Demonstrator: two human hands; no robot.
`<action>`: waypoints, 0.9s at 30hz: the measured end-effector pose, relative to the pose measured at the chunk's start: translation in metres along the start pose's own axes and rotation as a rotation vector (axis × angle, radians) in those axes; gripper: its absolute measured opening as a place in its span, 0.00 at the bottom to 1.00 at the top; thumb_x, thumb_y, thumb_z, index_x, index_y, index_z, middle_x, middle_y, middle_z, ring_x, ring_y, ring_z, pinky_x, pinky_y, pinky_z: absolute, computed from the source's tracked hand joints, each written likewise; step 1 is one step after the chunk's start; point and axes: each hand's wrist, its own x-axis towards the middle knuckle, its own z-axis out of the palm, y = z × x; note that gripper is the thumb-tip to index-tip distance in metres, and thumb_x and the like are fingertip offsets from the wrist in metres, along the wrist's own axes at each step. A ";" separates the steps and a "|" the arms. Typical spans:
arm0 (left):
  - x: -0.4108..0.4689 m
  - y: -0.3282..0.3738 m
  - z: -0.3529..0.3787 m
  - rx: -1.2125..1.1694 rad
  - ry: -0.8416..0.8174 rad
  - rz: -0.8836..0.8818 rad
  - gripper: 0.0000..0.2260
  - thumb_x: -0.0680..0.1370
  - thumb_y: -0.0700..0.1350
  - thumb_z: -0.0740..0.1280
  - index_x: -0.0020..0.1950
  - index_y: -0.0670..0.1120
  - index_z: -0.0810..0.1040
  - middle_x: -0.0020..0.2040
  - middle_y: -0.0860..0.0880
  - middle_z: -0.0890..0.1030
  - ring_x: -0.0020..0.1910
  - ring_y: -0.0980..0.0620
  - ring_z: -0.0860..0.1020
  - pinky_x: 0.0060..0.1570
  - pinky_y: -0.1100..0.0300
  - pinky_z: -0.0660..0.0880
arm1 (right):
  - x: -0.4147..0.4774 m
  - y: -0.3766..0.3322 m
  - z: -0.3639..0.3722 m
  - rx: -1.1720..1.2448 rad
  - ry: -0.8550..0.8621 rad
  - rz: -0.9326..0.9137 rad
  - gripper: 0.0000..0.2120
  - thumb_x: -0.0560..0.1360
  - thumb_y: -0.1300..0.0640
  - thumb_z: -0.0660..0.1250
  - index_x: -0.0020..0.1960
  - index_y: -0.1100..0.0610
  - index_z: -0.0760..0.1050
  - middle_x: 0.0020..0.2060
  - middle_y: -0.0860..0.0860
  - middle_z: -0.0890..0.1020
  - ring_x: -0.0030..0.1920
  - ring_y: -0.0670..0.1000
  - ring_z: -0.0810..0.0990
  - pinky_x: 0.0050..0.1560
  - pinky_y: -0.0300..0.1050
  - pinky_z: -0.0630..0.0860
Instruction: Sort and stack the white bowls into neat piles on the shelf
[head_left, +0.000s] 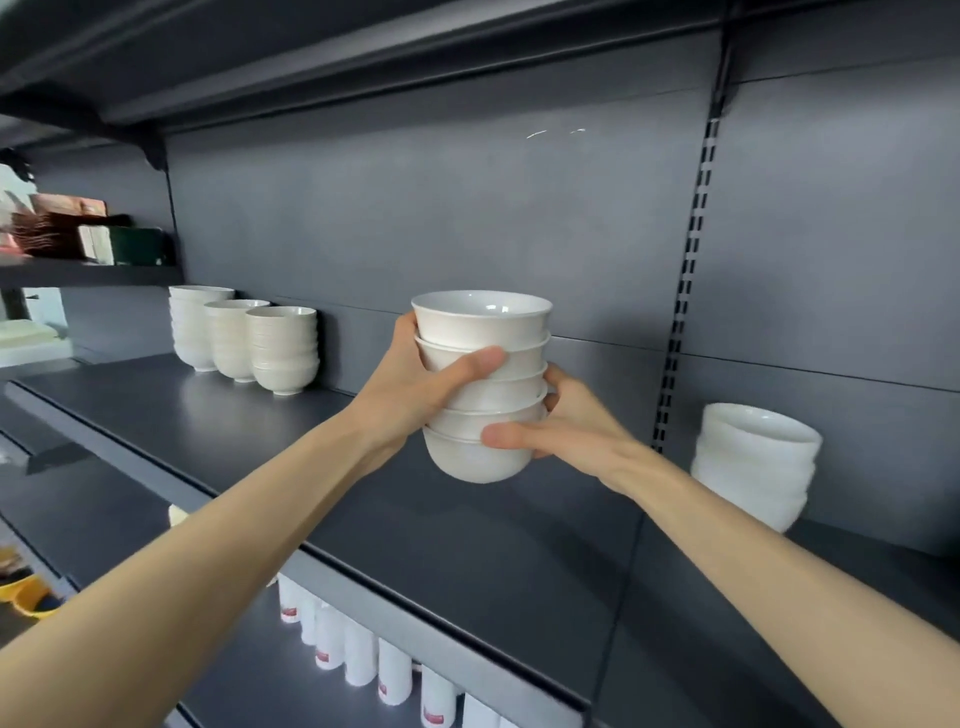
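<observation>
Both hands are holding a stack of white bowls (480, 389) above the dark grey shelf (467, 545), clear of its surface. Five or so nested bowls are showing in the stack, the exact count being hard to call. The left hand (415, 384) is wrapping the stack's left side, thumb lying across the front of the upper bowls, other fingers hidden behind. The right hand (561, 423) is gripping low on the right, thumb pressing the front of the lower bowls, fingers curling out of sight behind.

Three piles of bowls (244, 332) are standing at the shelf's far left against the back panel, just beside each other. Another pile (753, 462) is sitting to the right, well apart from the held stack and past the slotted upright (685, 291); overexposed, so its rims are blurring together.

On the lower shelf, a row of white cups (358, 649) is carrying red labels, writing too small to read, the row partly hidden by the shelf edge and cut off by the frame bottom. Far left, boxed goods (88, 234) on a higher shelf are too blurred to identify. Yellow items (26, 597) at the left edge are cut off.
</observation>
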 end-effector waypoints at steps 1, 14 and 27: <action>0.007 -0.007 -0.013 -0.003 -0.005 0.000 0.37 0.63 0.53 0.73 0.68 0.48 0.62 0.57 0.55 0.78 0.43 0.69 0.80 0.37 0.73 0.75 | 0.011 0.002 0.011 -0.003 0.011 0.004 0.37 0.56 0.53 0.79 0.62 0.47 0.68 0.55 0.44 0.81 0.52 0.41 0.81 0.42 0.37 0.79; 0.107 -0.084 -0.187 -0.056 -0.184 0.008 0.37 0.65 0.52 0.78 0.68 0.49 0.63 0.58 0.56 0.79 0.48 0.66 0.81 0.41 0.72 0.76 | 0.155 0.015 0.147 -0.032 0.178 0.073 0.39 0.60 0.57 0.82 0.66 0.50 0.68 0.55 0.45 0.81 0.54 0.43 0.81 0.49 0.44 0.81; 0.209 -0.174 -0.236 -0.125 -0.292 -0.045 0.40 0.61 0.56 0.78 0.68 0.52 0.63 0.59 0.57 0.79 0.53 0.63 0.80 0.46 0.65 0.78 | 0.266 0.065 0.173 -0.041 0.238 0.185 0.42 0.53 0.54 0.82 0.64 0.49 0.68 0.55 0.44 0.82 0.55 0.44 0.81 0.56 0.50 0.80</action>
